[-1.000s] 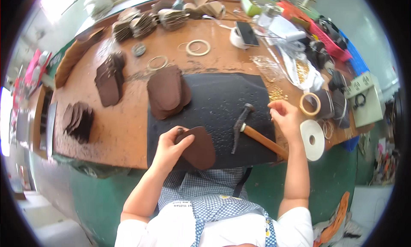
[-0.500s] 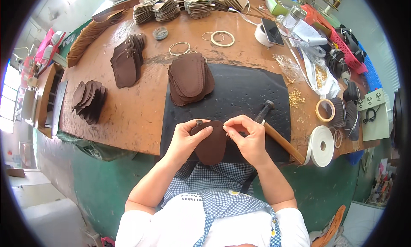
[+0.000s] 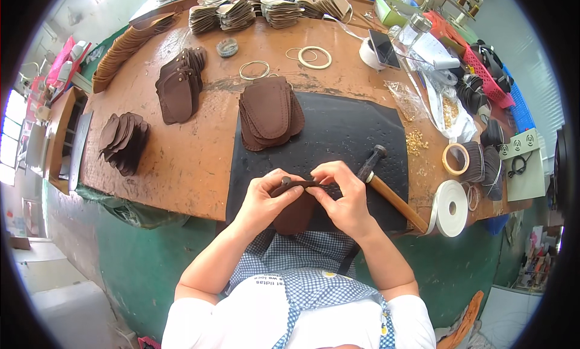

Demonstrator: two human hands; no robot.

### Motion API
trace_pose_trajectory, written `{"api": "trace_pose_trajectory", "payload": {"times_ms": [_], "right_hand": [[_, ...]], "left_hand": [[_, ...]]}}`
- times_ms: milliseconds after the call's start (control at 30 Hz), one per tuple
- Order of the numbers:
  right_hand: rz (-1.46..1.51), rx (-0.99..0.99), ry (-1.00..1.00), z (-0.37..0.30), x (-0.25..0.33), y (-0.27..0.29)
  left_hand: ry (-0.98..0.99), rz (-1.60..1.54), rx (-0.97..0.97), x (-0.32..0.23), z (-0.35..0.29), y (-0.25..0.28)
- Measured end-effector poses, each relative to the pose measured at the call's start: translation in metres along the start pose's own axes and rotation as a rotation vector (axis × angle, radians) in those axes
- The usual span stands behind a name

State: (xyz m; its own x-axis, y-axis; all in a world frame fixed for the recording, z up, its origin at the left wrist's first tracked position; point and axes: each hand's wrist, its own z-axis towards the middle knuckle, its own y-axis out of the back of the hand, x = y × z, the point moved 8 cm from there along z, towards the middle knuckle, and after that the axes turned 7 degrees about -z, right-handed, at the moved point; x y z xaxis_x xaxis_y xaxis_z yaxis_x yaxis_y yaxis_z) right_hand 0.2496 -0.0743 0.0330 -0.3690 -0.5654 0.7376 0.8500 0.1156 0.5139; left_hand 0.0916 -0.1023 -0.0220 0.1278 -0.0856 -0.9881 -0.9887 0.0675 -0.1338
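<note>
A dark brown leather piece with a rounded lower end hangs between my hands at the near edge of the black mat. My left hand is closed on its upper left edge, thumb in front. A small dark round-ended object sticks up beside the left fingers; its lower part is hidden. At the upper right corner, my right hand pinches the same piece between thumb and fingers. Just right of that hand, a hammer with a wooden handle lies on the mat. Beyond my hands rests a stack of stitched brown leather pieces.
The black mat covers the middle of the wooden table. More brown leather stacks lie to the left. Gold-coloured small parts, a tape roll and a white roll are on the right. A phone sits farther back.
The leather piece's top edge has tipped, so it now shows as a thin folded rim. My right hand has shifted slightly left, its thumb now pressing on the leather's edge.
</note>
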Motion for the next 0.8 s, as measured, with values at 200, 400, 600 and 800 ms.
{"api": "trace_pose_trajectory", "payload": {"times_ms": [200, 400, 600, 800], "right_hand": [[0.059, 0.091, -0.118, -0.007, -0.004, -0.005], [0.247, 0.293, -0.324, -0.01, -0.019, -0.013], [0.295, 0.181, -0.37, -0.011, -0.028, -0.023], [0.484, 0.108, -0.53, -0.025, -0.035, -0.024]], "left_hand": [[-0.07, 0.189, -0.073, -0.012, -0.007, -0.005], [-0.083, 0.358, 0.006, -0.018, -0.012, -0.008], [0.231, -0.256, -0.174, 0.01, -0.012, -0.001], [0.271, -0.393, -0.209, 0.014, -0.01, -0.002]]}}
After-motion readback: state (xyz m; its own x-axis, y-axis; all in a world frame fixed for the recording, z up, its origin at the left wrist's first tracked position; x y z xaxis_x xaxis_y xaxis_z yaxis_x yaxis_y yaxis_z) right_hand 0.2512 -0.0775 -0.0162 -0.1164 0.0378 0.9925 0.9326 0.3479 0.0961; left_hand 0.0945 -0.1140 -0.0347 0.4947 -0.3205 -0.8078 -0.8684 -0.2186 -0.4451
